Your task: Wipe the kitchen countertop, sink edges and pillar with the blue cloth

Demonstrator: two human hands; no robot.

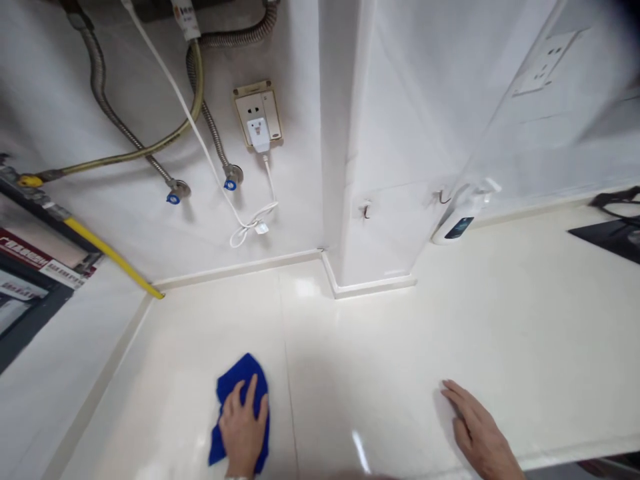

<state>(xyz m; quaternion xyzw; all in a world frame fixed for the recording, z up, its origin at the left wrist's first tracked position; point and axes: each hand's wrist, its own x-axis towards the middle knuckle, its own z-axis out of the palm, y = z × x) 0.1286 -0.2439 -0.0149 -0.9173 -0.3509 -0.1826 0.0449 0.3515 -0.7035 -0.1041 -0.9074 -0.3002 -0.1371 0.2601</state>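
A blue cloth (pixel 246 378) lies bunched on the white countertop (pixel 360 373). My left hand (pixel 243 423) presses down on it from above, fingers spread over the fabric and the thumb along its right side. Part of the cloth is hidden beneath the palm. Further right, my right hand (pixel 477 427) is over the counter with its fingers stretched out and nothing in them. Whether its fingertips touch the surface I cannot tell.
A white pump bottle (pixel 457 217) leans behind the wall pillar (pixel 395 133). A yellow gas pipe (pixel 113 253) enters the counter at left. Above hang metal hoses (pixel 113 113) and a plugged-in white cord (pixel 273 180). A dark object (pixel 613 237) lies at far right.
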